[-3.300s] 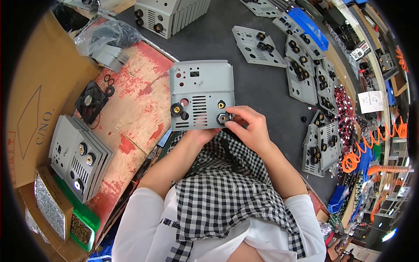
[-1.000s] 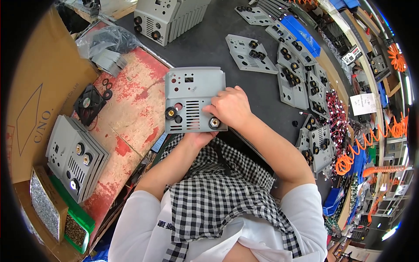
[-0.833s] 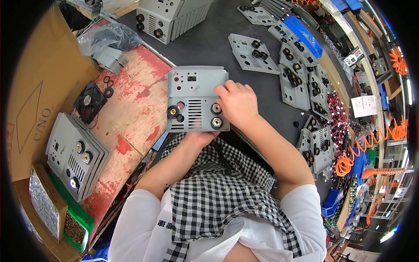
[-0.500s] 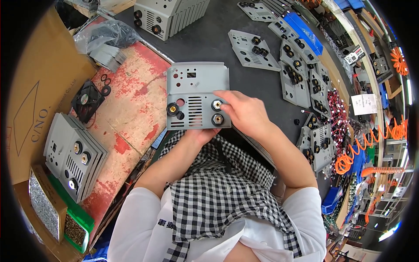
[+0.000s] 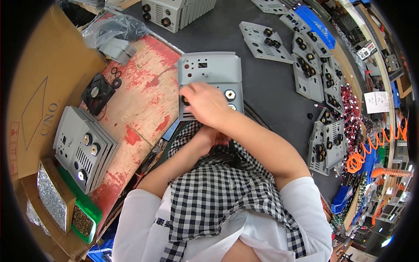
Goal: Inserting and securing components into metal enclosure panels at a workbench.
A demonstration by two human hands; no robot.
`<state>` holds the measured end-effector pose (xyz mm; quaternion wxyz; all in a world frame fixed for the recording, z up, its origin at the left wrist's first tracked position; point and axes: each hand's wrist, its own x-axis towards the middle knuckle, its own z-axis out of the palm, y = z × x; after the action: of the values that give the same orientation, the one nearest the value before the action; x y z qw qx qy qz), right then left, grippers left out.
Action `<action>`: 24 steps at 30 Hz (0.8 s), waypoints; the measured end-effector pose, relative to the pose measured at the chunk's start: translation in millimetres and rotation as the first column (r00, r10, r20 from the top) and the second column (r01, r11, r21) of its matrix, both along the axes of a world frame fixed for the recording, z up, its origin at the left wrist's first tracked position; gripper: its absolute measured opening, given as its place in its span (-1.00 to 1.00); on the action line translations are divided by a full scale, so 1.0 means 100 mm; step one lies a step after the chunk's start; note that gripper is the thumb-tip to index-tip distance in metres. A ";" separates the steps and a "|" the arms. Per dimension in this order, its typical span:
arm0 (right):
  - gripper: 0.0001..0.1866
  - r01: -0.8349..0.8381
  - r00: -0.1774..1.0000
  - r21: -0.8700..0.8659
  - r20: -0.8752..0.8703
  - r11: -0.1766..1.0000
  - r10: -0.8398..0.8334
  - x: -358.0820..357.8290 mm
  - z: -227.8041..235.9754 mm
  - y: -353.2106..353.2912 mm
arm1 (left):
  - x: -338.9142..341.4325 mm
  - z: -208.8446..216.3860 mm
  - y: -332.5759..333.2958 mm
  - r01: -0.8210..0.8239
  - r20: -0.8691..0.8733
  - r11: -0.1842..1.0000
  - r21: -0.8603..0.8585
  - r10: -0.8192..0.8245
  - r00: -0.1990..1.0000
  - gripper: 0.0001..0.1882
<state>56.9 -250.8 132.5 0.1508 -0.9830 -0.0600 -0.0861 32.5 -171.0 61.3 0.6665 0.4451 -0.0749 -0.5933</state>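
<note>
A grey sheet-metal panel point(image 5: 209, 77) with vent slots and round holes stands in front of me at the edge of the dark worktop. On its right side sit two black round sockets with brass centres; the upper socket point(image 5: 229, 94) shows fully, the lower partly. My right hand point(image 5: 205, 104) reaches across the panel, its fingers closed around the black socket point(image 5: 185, 101) at the left, which they mostly cover. Just below the panel's near edge is my left hand point(image 5: 210, 139), its fingers curled; anything inside them is hidden.
Stacked grey panels point(image 5: 83, 148), a black fan point(image 5: 97, 94) and black rings point(image 5: 116, 83) lie on the worn red-and-wood table at left, beside a cardboard box point(image 5: 52, 87). Panels with sockets point(image 5: 266, 41), a blue tray point(image 5: 315, 26) and red wires point(image 5: 349, 109) are at right.
My right hand has moved left from the right-hand sockets to the left one. My left hand has come slightly away from the panel's near edge. The whole view has shifted a little.
</note>
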 end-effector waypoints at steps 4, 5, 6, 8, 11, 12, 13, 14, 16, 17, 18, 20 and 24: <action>-0.58 0.023 1.000 0.334 -0.005 0.942 -0.023 -0.35 0.22 -0.22 | -0.13 0.08 0.27 -0.192 0.555 0.954 -0.229 0.290 0.780 -0.91; -0.60 0.046 0.998 0.380 0.012 0.924 -0.055 -0.46 0.24 -0.30 | -0.11 0.18 0.29 -0.270 0.648 0.899 -0.346 0.437 0.624 -0.91; -0.61 0.081 0.996 0.393 0.010 0.916 -0.092 -0.56 0.29 -0.34 | -0.08 0.30 0.27 -0.331 0.682 0.841 -0.428 0.541 0.492 -0.86; -0.62 0.124 0.990 0.403 0.007 0.907 -0.138 -0.74 0.35 -0.36 | -0.02 0.50 0.18 -0.358 0.723 0.787 -0.502 0.609 0.327 -0.79; -0.61 0.142 0.986 0.246 0.048 0.959 -0.158 -0.93 0.36 -0.35 | 0.02 0.48 0.04 -0.351 0.737 0.776 -0.524 0.620 0.271 -0.76; -0.58 0.152 0.979 0.237 0.095 0.959 -0.179 -0.97 0.36 -0.35 | 0.03 0.48 0.02 -0.309 0.747 0.789 -0.531 0.609 0.268 -0.76; -0.56 0.165 0.969 0.229 0.141 0.959 -0.201 -1.01 0.37 -0.33 | 0.02 0.48 0.00 -0.266 0.757 0.801 -0.537 0.596 0.267 -0.76; -0.55 0.222 0.956 0.332 0.112 0.917 -0.272 -1.06 0.39 -0.32 | 0.00 0.47 -0.01 -0.284 0.714 0.796 -0.535 0.605 0.352 -0.81; -0.61 0.188 0.937 0.584 0.133 0.790 -0.322 -1.11 0.38 -0.34 | -0.06 0.43 -0.05 -0.361 0.533 0.778 -0.515 0.620 0.576 -0.85; -0.65 0.164 0.931 0.692 0.127 0.703 -0.342 -1.12 0.36 -0.35 | -0.08 0.41 -0.06 -0.436 0.299 0.765 -0.474 0.606 0.738 -0.87; -0.65 0.161 0.932 0.695 0.127 0.701 -0.340 -1.12 0.32 -0.38 | -0.09 0.42 -0.04 -0.398 0.277 0.779 -0.484 0.568 0.775 -0.88; -0.74 0.180 0.917 0.762 0.098 0.622 -0.386 -1.13 0.28 -0.46 | -0.14 0.47 -0.07 -0.399 0.124 0.803 -0.443 0.496 0.859 -0.87; -0.80 0.228 0.896 0.619 0.168 0.752 -0.410 -1.12 0.30 -0.43 | -0.16 0.54 -0.03 -0.386 -0.315 0.866 -0.318 0.287 0.905 -0.85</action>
<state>-54.6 -293.7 162.2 0.4175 -0.8596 0.1182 -0.2699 16.2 -174.2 115.0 0.8364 0.2358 -0.0196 -0.4944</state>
